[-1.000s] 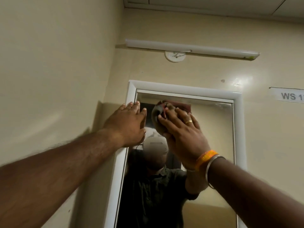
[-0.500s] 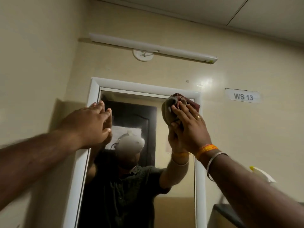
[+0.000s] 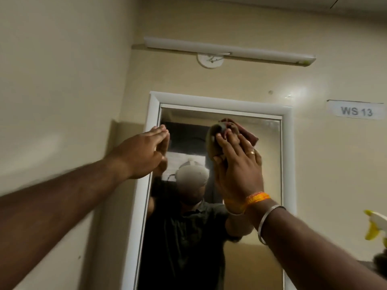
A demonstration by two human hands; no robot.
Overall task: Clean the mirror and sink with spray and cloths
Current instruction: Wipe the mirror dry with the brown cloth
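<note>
A tall mirror in a white frame hangs on the beige wall ahead. My right hand presses a bunched brown and maroon cloth flat against the upper middle of the glass, fingers straight over it. My left hand rests with straight fingers against the mirror's upper left edge, beside the frame. A spray bottle's white and yellow nozzle shows at the right edge. The sink is out of view.
A white tube light runs along the wall above the mirror. A "WS 13" label is stuck on the wall at the right. A side wall stands close on the left. A dark ledge shows at the lower right.
My right hand has swept the cloth from the mirror's top right corner back toward the upper middle. My left hand stays on the left edge. The view has shifted.
</note>
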